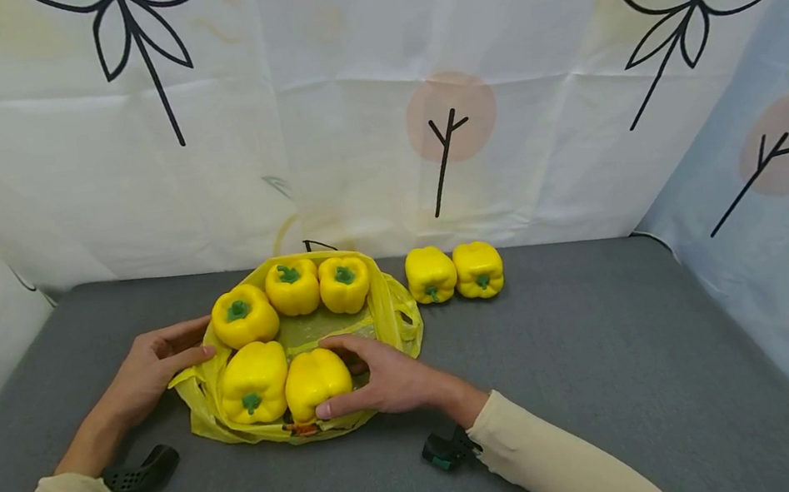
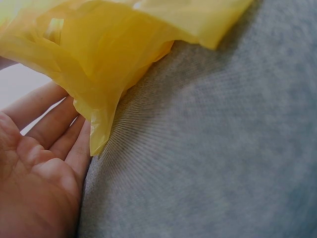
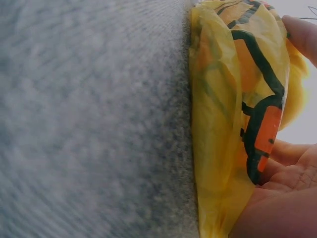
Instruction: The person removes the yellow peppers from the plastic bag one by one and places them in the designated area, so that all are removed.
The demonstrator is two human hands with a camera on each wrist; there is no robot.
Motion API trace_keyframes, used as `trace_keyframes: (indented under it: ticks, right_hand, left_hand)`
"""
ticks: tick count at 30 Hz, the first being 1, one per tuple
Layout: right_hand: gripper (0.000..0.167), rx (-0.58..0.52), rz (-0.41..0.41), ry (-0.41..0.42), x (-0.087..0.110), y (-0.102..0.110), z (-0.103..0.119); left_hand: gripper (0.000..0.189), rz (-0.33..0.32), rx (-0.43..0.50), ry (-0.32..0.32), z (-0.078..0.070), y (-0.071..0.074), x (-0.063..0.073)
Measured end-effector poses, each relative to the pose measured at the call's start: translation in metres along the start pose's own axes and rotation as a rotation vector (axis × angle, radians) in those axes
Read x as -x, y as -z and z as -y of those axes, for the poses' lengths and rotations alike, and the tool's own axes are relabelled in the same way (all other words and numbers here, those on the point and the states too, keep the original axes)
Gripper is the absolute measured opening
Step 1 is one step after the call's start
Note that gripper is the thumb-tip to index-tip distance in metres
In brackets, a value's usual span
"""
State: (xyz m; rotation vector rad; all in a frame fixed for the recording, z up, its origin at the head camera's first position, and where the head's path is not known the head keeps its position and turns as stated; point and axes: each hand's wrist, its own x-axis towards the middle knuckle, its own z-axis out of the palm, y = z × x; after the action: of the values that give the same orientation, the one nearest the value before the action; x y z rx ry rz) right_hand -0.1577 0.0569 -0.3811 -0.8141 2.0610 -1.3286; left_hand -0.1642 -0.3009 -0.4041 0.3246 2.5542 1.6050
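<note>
A thin yellow plastic bag lies spread open, with several yellow bell peppers in it. My right hand grips the bell pepper at the bag's near right, thumb in front and fingers behind. Beside it, to the left, another bell pepper lies on its side, stem toward me. My left hand is at the bag's left edge by the upright bell pepper. In the left wrist view its fingers extend fairly straight against the outside of the yellow plastic.
Two more bell peppers sit side by side on the grey table, right of the bag. Along the back and sides hangs a white printed cloth. Each wrist wears a black device.
</note>
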Motion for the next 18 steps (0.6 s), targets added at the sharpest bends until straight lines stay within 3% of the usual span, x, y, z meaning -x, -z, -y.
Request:
trace_keyframes:
  ticks: [18]
  right_hand:
    - [0.082, -0.009, -0.005, -0.008, -0.0003, 0.0000, -0.0042]
  left_hand:
    - [0.059, -0.005, 0.002, 0.003, 0.0007, -0.0003, 0.0000]
